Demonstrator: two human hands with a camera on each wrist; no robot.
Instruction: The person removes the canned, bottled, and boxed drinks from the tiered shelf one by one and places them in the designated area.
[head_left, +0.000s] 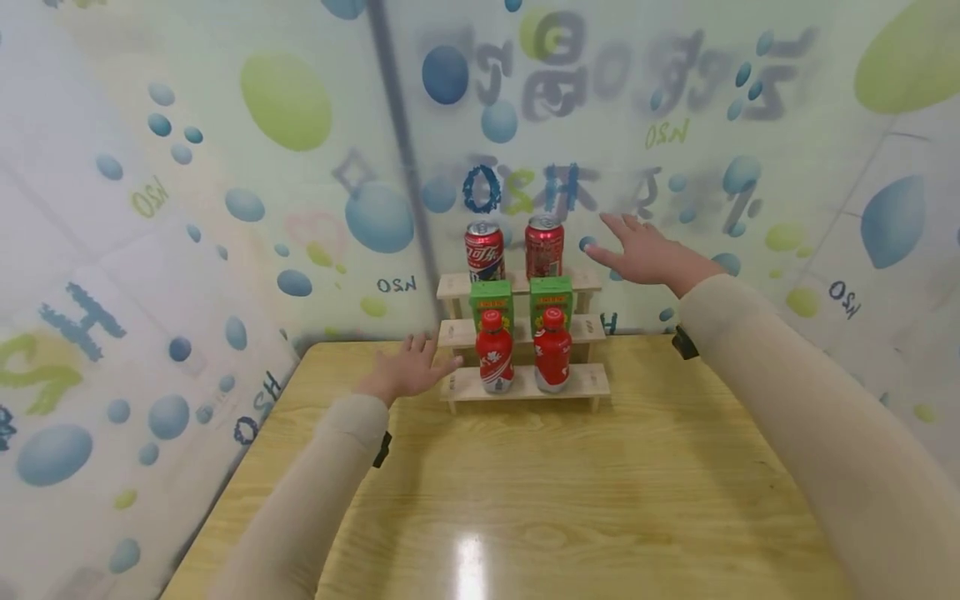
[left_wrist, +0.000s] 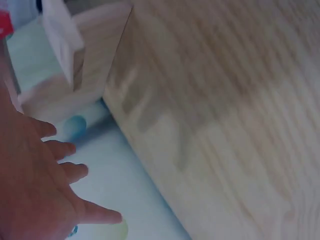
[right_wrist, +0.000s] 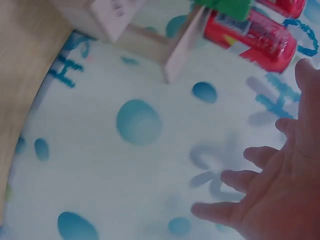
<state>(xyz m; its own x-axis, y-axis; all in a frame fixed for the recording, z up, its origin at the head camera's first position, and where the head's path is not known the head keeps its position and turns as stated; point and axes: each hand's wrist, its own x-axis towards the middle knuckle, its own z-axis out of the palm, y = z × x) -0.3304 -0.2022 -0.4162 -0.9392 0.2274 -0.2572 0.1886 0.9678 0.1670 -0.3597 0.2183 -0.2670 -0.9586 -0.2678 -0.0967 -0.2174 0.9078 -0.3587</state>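
Observation:
A three-step wooden rack [head_left: 525, 383] stands at the back of the table. Two red cans, the left one [head_left: 484, 250] and the right one [head_left: 544, 247], sit on its top step. Green boxes [head_left: 551, 300] fill the middle step, and two red-capped bottles, left [head_left: 496, 354] and right [head_left: 552, 350], stand on the lowest. My left hand [head_left: 407, 369] is just left of the rack with its fingers spread and nothing in it. To the right of the cans, my right hand [head_left: 643, 250] is raised with straight, spread fingers, also holding nothing. The right can [right_wrist: 252, 37] shows near its thumb.
A wood-grain table [head_left: 570, 492] stretches in front of the rack. Behind it and along the sides hangs a pale curtain [head_left: 315, 200] printed with blue and green spots and letters. Dark bands [head_left: 684, 342] show at both wrists.

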